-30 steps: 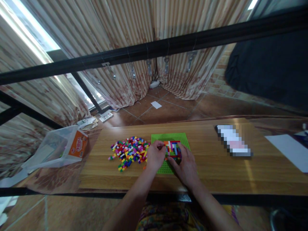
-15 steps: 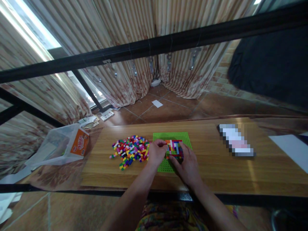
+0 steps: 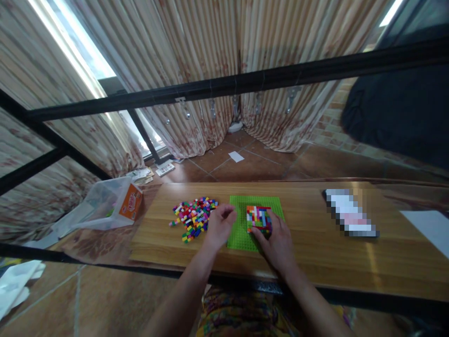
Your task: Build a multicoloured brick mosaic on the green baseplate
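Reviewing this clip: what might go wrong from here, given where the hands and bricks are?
1. The left hand is right beside the loose bricks, so a sideways brush might scatter some.
2. The right hand is against the brick block; uneven pressure might loosen pieces.
3. The green baseplate lies on the tabletop with no visible clamp, so a push might slide it.

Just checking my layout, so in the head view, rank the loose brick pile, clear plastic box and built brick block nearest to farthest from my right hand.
1. Built brick block, at the right hand.
2. Loose brick pile, to the left.
3. Clear plastic box, farther left.
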The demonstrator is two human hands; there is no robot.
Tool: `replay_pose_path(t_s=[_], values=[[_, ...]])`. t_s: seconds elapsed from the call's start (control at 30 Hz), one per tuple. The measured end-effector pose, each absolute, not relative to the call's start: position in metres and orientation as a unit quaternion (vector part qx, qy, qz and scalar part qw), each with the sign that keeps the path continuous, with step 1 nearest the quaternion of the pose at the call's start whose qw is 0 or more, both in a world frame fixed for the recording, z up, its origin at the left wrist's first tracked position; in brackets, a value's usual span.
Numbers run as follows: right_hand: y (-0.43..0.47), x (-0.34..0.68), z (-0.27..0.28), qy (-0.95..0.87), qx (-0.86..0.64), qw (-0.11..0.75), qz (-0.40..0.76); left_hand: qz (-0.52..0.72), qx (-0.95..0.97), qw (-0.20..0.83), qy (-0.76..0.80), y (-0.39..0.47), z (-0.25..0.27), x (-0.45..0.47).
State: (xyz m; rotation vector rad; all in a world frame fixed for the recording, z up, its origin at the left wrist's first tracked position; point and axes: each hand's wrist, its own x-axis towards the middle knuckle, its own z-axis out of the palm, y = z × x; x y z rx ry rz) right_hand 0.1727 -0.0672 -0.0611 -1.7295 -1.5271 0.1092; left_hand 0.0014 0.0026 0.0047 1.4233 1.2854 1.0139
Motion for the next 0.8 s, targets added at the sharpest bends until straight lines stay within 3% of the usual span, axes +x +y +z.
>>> replay_pose_path(t_s=[0.23,0.53,0.63,0.8], values=[[-0.067,0.174,-0.063,-0.600,-0.687,0.406,0.049,0.366,0.645,0.392,0.544,-0.040,0.006,-0.067],[-0.068,0.173,-0.062,-0.600,-0.688,0.406,0.050,0.225,0.753,0.268,0.557,-0.059,-0.010,-0.061],[-0.068,0.174,-0.059,-0.584,-0.691,0.420,0.068,0.237,0.743,0.297,0.551,-0.057,-0.008,-0.060],[-0.074,0.168,-0.043,-0.563,-0.683,0.464,0.038,0.304,0.676,0.431,0.514,-0.056,-0.007,-0.064]])
